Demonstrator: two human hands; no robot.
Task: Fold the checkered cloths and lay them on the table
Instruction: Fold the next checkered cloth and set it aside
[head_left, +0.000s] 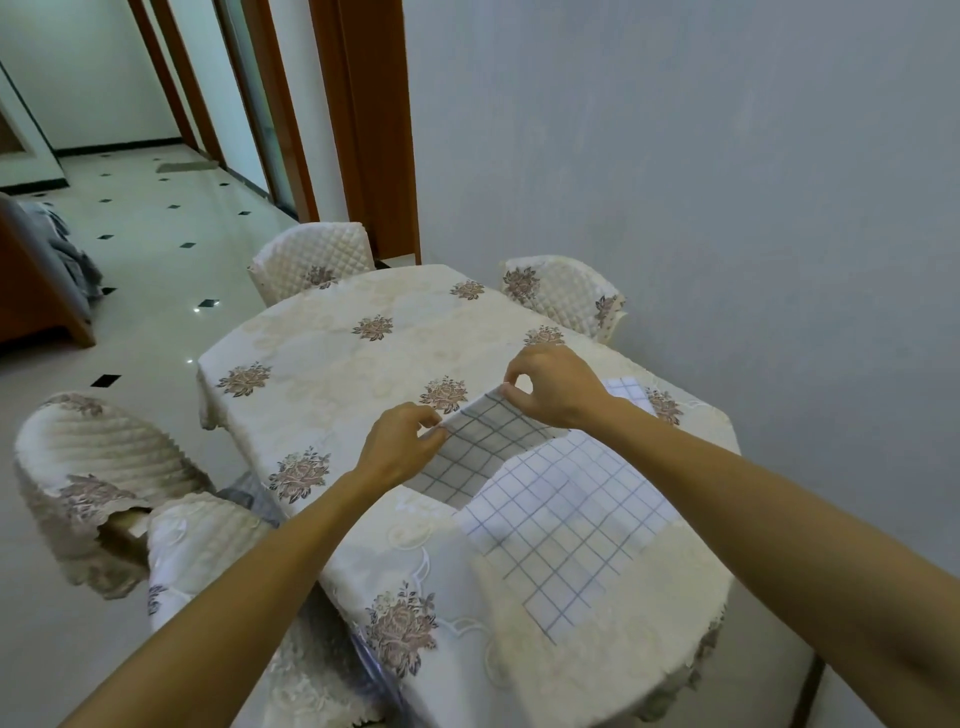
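A white cloth with a thin dark check (561, 519) lies spread on the table (322, 353), which wears a cream floral cover. Its far edge is lifted off the table and turned back toward me, showing the underside (480, 444). My left hand (400, 447) pinches the lifted edge at its left corner. My right hand (553, 387) pinches the same edge at its right corner, a little farther back. A bit of checkered cloth (631, 392) shows behind my right wrist; I cannot tell whether it is the same cloth or another.
Quilted cream chairs stand around the table: one at the far left (311, 260), one at the far right (566, 293), two at the near left (98, 467). A grey wall runs close along the right. Tiled floor opens to the left.
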